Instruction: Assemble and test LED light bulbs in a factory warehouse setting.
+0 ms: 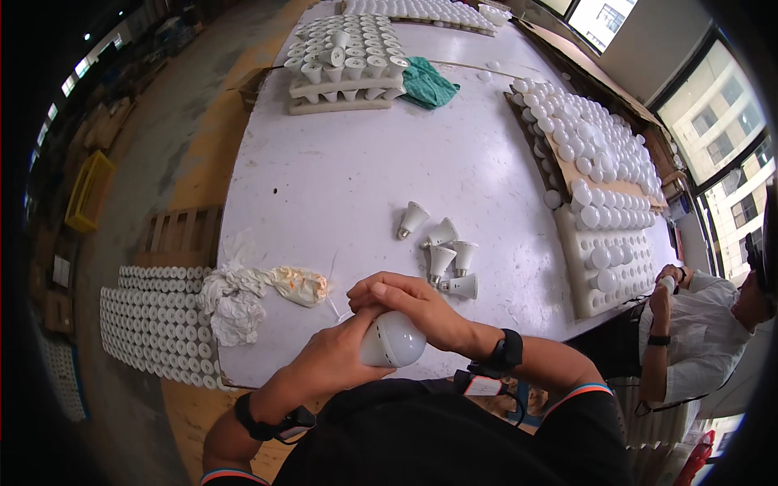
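A white light bulb [395,340] is held close to my body at the table's near edge, its frosted dome facing lower right. My left hand [344,348] is closed round its body from the left. Curved over the upper side, my right hand [417,306] has its fingers together and overlaps the left hand's fingers. Both hands cover the bulb's base end. Just beyond them, several white cone-shaped bulb housings [442,259] with metal screw bases lie loose on the white table [324,178]. Left of my hands are crumpled white cloths [235,300] and a stained yellowish glove or cloth [300,285].
Stacked trays of bulb housings [348,69] stand at the far left beside a green cloth [429,83]. White domes [587,134] crowd the right side above a foam tray [596,279]. White round pieces [158,324] fill rows at left. Another person [701,332] is at right.
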`<state>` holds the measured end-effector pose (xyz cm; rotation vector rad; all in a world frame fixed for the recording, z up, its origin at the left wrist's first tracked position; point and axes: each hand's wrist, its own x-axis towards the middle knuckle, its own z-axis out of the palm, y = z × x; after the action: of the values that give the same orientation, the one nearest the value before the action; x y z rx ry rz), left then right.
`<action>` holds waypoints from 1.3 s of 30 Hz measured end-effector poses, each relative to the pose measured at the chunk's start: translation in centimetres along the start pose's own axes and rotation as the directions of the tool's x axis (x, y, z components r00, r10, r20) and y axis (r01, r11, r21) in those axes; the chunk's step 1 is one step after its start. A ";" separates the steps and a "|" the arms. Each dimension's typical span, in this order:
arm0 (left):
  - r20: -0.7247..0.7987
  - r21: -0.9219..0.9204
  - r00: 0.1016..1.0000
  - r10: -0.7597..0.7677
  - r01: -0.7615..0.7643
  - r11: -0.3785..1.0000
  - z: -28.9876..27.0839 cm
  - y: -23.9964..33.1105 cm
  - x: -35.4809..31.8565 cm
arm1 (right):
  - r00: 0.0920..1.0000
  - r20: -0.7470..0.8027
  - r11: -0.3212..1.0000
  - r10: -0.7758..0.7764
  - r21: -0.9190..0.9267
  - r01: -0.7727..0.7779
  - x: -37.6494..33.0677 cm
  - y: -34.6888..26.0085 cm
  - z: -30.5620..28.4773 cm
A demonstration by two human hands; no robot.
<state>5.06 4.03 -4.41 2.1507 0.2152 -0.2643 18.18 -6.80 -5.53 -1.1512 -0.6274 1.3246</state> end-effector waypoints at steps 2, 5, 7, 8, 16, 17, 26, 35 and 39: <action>-0.025 0.034 1.000 0.015 -0.014 0.999 0.2 0.3 -0.2 | 0.996 0.042 0.995 -0.082 -0.056 0.084 -0.6 -0.3 0.0; 0.009 -0.063 1.000 -0.021 0.022 0.998 0.0 0.4 -0.5 | 0.971 0.096 0.950 -0.220 -0.206 0.236 -1.5 -0.7 -0.2; 0.047 -0.191 0.998 -0.042 0.050 0.980 -0.3 0.7 -0.5 | 0.931 0.162 0.888 -0.326 -0.284 0.361 -2.0 -0.9 0.1; 0.066 -0.227 0.998 -0.011 0.025 0.974 -0.5 0.9 -0.6 | 0.929 0.197 0.886 -0.313 -0.293 0.360 -2.1 -1.0 0.4; 0.127 -0.213 0.992 -0.020 0.046 0.976 -0.5 3.0 -2.8 | 0.937 0.123 0.909 -0.328 -0.229 0.348 -4.3 -1.9 3.1; 0.133 -0.227 0.991 -0.016 0.046 0.973 -0.4 3.0 -3.0 | 0.942 0.115 0.916 -0.315 -0.225 0.333 -4.4 -1.8 3.2; 0.620 -0.595 0.784 -0.001 0.471 0.651 1.7 -2.7 3.3 | 0.927 -0.298 0.973 0.227 0.107 -0.204 -1.2 -0.4 0.5; 0.348 -0.937 0.875 0.336 0.341 0.082 7.8 -4.8 6.3 | 0.999 0.005 0.999 -0.046 -0.020 0.046 -5.5 2.0 -6.1; 0.469 -0.867 0.877 0.101 0.437 0.239 9.7 -2.0 9.6 | 0.953 -0.261 0.959 -0.152 -0.272 0.079 -10.3 2.7 -10.9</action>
<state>12.76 -2.42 -13.89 0.7190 0.2617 -0.5680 24.64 -20.05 -9.39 -1.4613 -0.6608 0.9735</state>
